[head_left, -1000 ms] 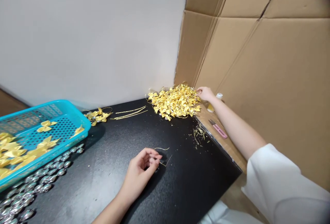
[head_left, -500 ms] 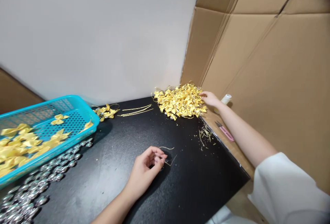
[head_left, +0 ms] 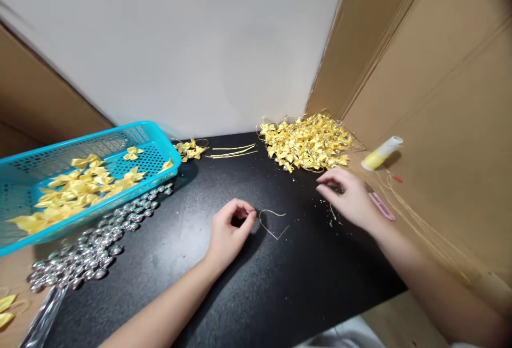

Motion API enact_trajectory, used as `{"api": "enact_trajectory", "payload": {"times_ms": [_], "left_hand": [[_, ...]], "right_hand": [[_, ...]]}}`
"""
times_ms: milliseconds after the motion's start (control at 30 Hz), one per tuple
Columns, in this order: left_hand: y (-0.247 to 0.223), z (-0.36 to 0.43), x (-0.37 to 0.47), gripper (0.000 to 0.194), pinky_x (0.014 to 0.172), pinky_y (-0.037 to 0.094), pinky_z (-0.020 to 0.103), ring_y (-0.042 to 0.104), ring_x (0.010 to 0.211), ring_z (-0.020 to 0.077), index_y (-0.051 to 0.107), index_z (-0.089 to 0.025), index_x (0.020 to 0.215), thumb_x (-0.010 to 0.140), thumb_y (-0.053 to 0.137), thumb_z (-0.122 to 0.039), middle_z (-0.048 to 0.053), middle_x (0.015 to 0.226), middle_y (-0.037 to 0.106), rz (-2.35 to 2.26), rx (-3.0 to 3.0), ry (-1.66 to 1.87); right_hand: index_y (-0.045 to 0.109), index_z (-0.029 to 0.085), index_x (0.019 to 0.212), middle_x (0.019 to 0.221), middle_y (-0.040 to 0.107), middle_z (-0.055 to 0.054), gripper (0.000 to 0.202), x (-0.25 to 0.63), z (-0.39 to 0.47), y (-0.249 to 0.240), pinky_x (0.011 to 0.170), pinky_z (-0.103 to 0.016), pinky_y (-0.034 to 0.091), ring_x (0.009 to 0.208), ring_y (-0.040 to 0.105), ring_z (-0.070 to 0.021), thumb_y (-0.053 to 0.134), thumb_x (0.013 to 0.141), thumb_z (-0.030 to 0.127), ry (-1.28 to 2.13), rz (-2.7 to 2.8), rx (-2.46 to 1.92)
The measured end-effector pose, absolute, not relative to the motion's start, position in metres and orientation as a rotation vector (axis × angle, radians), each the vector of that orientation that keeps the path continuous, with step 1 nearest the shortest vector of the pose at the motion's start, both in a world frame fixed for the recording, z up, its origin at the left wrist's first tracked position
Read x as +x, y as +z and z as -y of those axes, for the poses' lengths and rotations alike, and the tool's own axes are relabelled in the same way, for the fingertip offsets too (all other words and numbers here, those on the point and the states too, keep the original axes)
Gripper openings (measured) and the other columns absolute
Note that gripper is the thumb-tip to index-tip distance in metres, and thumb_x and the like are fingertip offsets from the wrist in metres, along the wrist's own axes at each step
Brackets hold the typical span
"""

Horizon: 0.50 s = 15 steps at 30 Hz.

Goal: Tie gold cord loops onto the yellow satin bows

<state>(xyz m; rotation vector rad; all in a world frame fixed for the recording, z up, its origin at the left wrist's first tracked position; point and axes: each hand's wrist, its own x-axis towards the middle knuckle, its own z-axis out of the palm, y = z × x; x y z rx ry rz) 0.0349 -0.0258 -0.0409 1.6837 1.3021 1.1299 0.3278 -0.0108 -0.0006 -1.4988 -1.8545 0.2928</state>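
My left hand (head_left: 232, 230) is over the black tabletop (head_left: 240, 294), thumb and index fingertips pressed together. Whatever may be between them is too small to make out. Just right of those fingertips lies a thin gold cord (head_left: 277, 238), bent into an open loop and seemingly apart from them. My right hand (head_left: 350, 196) hovers in front of a heap of small yellow ribbon bows (head_left: 306, 142), thumb and index a little apart, nothing visible between them. Beneath and beside it are cord scraps (head_left: 333, 214) and pink-handled thread snips (head_left: 382, 206), partly covered by the hand.
A turquoise basket (head_left: 160, 148) with yellow bows stands at left, silver beads (head_left: 96, 246) along its front. A few bows (head_left: 191, 149) and gold strips (head_left: 234, 150) lie at the back. A white-and-yellow tube (head_left: 382, 153) and long cords (head_left: 424, 225) lie by the cardboard wall (head_left: 452, 97).
My right hand has drawn back from the bow heap toward me. My left fingertips have closed together and moved left, away from the cord. The view has shifted, showing more on the right.
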Motion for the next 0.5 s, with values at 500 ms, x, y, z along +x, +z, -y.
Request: {"api": "enact_trajectory", "payload": {"times_ms": [500], "left_hand": [[-0.035, 0.026, 0.034, 0.006, 0.071, 0.043, 0.029, 0.054, 0.074, 0.0161, 0.060, -0.020, 0.078, 0.083, 0.058, -0.022, 0.000, 0.075, 0.061, -1.346, 1.945, 1.049]], "right_hand": [[0.067, 0.021, 0.086, 0.095, 0.067, -0.006, 0.013, 0.251, 0.018, 0.001, 0.081, -0.041, 0.037, 0.095, 0.056, -0.0261, 0.078, 0.078, 0.025, 0.350, 2.494, -1.547]]}}
